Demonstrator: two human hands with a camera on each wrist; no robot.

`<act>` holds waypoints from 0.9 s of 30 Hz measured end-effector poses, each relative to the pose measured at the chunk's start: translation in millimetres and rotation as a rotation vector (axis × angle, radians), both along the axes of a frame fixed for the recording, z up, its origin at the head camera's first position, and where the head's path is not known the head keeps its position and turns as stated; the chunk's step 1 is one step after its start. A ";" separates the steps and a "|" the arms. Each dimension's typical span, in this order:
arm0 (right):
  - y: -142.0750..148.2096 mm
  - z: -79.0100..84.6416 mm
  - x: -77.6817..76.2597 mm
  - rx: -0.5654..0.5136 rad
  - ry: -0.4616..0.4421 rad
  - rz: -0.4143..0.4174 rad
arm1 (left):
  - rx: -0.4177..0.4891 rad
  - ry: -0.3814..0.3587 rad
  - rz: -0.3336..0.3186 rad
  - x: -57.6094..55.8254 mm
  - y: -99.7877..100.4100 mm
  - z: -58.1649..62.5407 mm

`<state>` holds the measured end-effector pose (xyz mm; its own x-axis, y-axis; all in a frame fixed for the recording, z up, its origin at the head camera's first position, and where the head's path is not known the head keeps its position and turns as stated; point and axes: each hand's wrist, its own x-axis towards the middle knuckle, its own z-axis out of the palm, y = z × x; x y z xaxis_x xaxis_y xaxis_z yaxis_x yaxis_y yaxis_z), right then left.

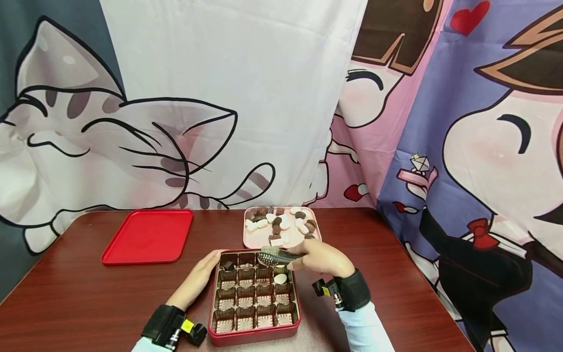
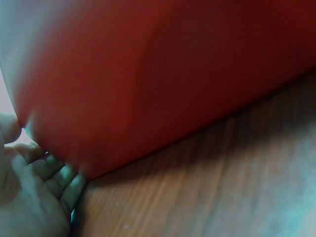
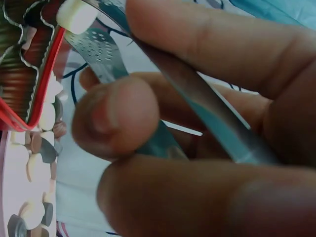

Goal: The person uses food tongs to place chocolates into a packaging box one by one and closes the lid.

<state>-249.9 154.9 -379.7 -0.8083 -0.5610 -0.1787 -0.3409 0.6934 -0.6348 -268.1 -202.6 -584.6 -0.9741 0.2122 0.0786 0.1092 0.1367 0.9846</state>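
My right hand [image 1: 323, 256] holds metal tongs [image 1: 277, 256] with perforated ends over the back row of a red box [image 1: 255, 337]. In the right wrist view, a white candy piece [image 3: 77, 16] sits at the tips of the tongs. The box has a brown plastic insert split into several square compartments. A dark piece [image 1: 228, 266] lies in the back left compartment, and a white piece [image 1: 280, 278] near the right side. My left hand [image 1: 200, 274] rests along the box's back left corner, fingertips touching its red outer wall [image 2: 113, 108].
Behind the box stands a pale pink tray [image 1: 252, 239] with several white and brown candies. A red tray [image 1: 147, 237] lies at the back left of the brown wooden table [image 1: 70, 288]. Printed curtains [image 1: 246, 58] hang just behind the table.
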 end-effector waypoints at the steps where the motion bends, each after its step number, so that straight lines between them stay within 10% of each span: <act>1: 1.2 -0.4 2.6 -0.012 -0.023 -0.001 | 0.003 0.005 -0.006 0.1 -0.4 0.1; 13: 7.1 -4.7 15.0 -0.075 -0.240 -0.063 | -0.030 0.000 0.016 1.6 0.8 4.0; 27: 6.6 -4.6 14.4 -0.038 -0.238 -0.059 | -0.010 -0.004 0.014 2.6 3.1 6.4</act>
<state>-235.5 161.5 -384.3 -0.7777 -0.5238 -0.3476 -0.1384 0.6820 -0.7181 -265.5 -199.6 -578.2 -0.9772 0.1994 0.0726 0.1032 0.1477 0.9836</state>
